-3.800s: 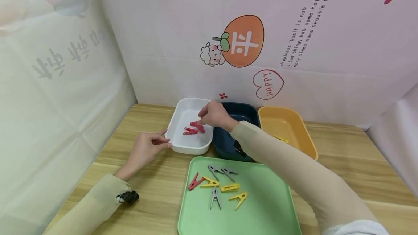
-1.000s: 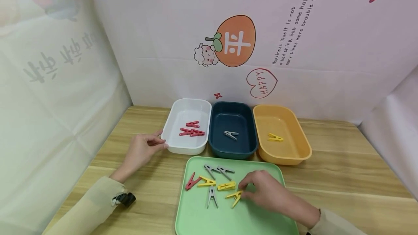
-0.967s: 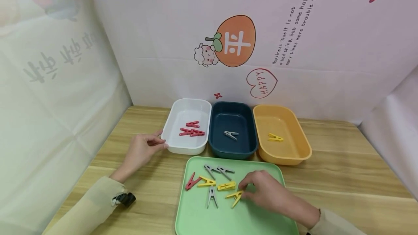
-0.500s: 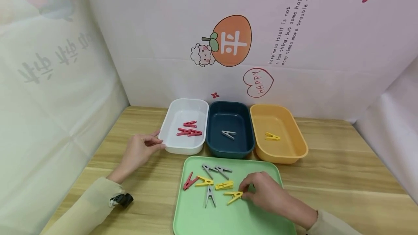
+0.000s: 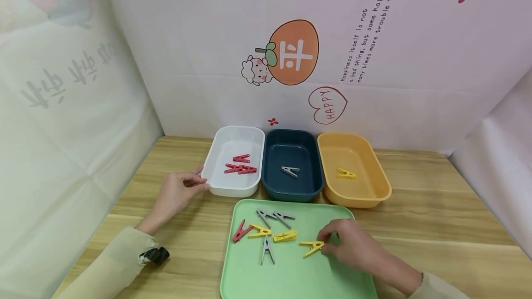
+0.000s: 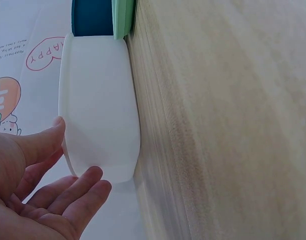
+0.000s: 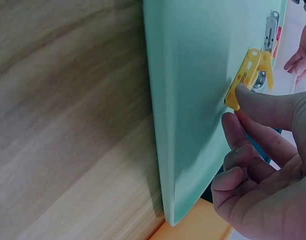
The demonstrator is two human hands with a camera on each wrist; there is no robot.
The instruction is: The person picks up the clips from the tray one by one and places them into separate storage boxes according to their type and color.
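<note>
my right hand [image 5: 348, 245] pinches the yellow clip [image 5: 312, 246] over the green tray [image 5: 299, 281], left hand [image 5: 174, 194] gripping the white box [image 5: 233, 192]; i'd guess the clip is light, stiff, best held by its joined end.

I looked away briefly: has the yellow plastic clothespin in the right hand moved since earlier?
Yes: the yellow clothespin has shifted right relative to the rectangular green plastic tray.

Right hand [image 5: 348, 242] pinching, left hand [image 5: 176, 191] apparently gripping
</note>
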